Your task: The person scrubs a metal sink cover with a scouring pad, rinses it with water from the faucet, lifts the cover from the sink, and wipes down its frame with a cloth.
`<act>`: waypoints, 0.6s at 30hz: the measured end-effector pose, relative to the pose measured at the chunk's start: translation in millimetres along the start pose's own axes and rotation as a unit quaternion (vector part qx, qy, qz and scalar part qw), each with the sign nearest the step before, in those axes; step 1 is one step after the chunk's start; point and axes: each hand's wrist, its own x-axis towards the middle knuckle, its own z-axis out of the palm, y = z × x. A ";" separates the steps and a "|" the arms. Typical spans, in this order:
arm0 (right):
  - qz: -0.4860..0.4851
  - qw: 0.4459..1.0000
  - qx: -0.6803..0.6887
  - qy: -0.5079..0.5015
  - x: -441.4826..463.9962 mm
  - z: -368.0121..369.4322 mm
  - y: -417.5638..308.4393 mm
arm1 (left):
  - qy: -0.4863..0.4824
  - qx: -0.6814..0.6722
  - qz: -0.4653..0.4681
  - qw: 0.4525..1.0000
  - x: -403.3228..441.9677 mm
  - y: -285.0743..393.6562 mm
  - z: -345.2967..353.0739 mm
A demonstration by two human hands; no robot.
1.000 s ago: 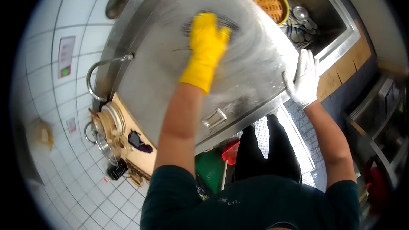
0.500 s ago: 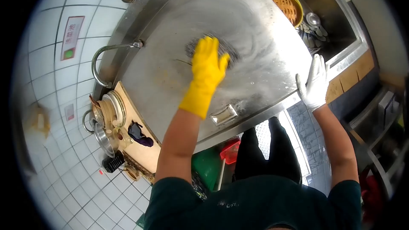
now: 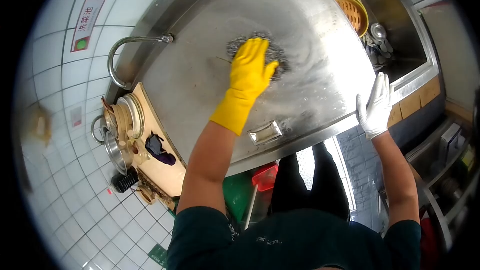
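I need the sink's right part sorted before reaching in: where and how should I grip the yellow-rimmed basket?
Pinch the yellow-rimmed basket by its raised rim, on the side away from the steel worktop. Coming from above and the right looks best: the worktop's edge crowds the left, and metal utensils lie close below.

yellow glove (image 3: 247, 75), dark sleeves (image 3: 199, 230)

the basket (image 3: 351, 12) lies in the sink (image 3: 402, 22) right of the counter (image 3: 200, 95), faucet (image 3: 111, 59) left.
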 end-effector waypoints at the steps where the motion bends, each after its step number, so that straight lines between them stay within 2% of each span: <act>1: -0.005 1.000 -0.002 -0.011 1.2 -1.3 -1.5 | 0.018 0.034 -0.048 0.998 -7.4 -20.7 -7.0; 2: -0.008 1.000 -0.007 -0.023 1.8 -4.8 -1.7 | 0.036 0.066 -0.096 0.993 -15.2 -48.8 -12.8; 4: -0.020 0.999 -0.011 -0.033 0.4 -5.3 -0.4 | 0.081 0.069 -0.274 0.956 -14.2 -122.5 -29.2; 6: -0.036 0.999 -0.012 -0.026 -1.3 -2.8 2.1 | 0.117 0.163 -0.343 0.918 -7.1 -186.0 -11.7; 7: -0.035 0.999 -0.013 -0.027 -2.3 -3.9 3.0 | 0.104 0.107 -0.324 0.934 16.6 -152.0 -21.2; 9: -0.041 0.999 -0.011 -0.027 -0.2 -4.3 3.0 | 0.102 0.140 -0.273 0.946 53.1 -91.5 16.9; 11: -0.030 0.999 -0.021 -0.029 1.1 -3.9 1.6 | 0.100 0.153 -0.157 0.971 66.3 -30.8 56.1; 13: -0.038 0.998 -0.030 -0.025 0.1 -0.4 3.6 | 0.026 0.079 -0.070 0.994 60.3 44.3 42.9; 14: -0.047 0.998 -0.036 -0.018 -2.6 2.7 5.8 | 0.040 0.020 -0.054 0.998 41.1 68.9 31.8; 15: -0.055 0.998 -0.042 -0.011 -2.1 5.2 8.3 | 0.042 -0.020 -0.047 0.998 15.6 72.5 32.0; 17: -0.052 0.998 -0.038 -0.016 -4.2 4.1 9.3 | 0.002 -0.016 -0.062 0.998 -32.7 59.0 -6.4; 18: -0.053 0.998 -0.037 -0.016 -4.1 4.5 10.3 | 0.004 0.010 -0.104 0.994 -60.1 41.9 -22.5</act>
